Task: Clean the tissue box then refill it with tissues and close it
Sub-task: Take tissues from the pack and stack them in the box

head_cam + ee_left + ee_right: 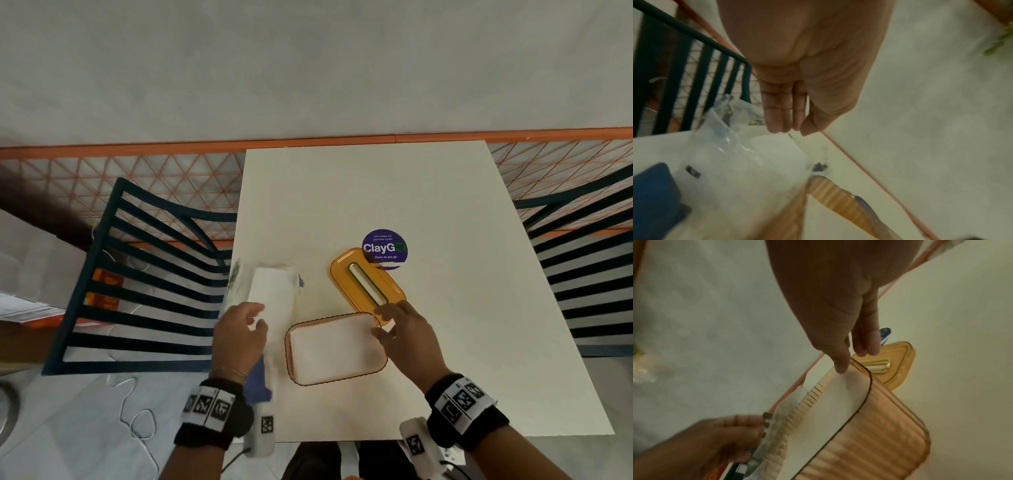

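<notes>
Ribbed amber plastic tissue box (337, 347) holds white tissues (334, 346). Right hand (406, 337) grip relaxed apart at its far corner; left hand (239, 334) grip state indeterminate beside it.

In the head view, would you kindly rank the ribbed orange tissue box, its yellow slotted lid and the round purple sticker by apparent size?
1. Ribbed orange tissue box, filled with white tissues.
2. Yellow slotted lid, somewhat smaller, though it lies farther from the camera.
3. Round purple sticker, clearly smallest.

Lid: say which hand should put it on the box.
Right. The right hand hangs open beside the orange lid; the left hand is over the tissue pack, across the filled box.
</notes>
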The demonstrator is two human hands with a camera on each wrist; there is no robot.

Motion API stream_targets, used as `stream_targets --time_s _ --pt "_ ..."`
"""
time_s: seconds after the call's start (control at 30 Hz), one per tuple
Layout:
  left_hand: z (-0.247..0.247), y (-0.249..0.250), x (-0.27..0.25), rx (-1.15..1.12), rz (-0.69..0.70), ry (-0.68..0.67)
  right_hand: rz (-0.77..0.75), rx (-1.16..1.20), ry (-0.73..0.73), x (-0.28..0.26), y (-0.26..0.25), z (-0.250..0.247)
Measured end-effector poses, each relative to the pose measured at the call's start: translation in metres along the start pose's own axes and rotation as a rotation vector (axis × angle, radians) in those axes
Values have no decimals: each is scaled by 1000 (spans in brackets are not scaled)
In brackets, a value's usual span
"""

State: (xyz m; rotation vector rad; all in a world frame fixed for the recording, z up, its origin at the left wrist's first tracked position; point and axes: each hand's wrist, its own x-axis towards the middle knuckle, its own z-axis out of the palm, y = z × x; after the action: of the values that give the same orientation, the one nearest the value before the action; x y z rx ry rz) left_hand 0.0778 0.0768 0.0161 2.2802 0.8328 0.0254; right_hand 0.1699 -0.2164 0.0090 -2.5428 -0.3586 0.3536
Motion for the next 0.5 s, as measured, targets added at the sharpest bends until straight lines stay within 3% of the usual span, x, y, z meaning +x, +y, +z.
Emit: stream_targets --time_s 0.1,0.23,0.5 --pt "1 -14 24 115 -187 -56 111 105 -15 0 7 7" --pt "14 -19 38 255 -275 -211 139 163 -43 1 13 11" --pt "32 -28 42 274 -358 -163 166 220 -72 5 19 14"
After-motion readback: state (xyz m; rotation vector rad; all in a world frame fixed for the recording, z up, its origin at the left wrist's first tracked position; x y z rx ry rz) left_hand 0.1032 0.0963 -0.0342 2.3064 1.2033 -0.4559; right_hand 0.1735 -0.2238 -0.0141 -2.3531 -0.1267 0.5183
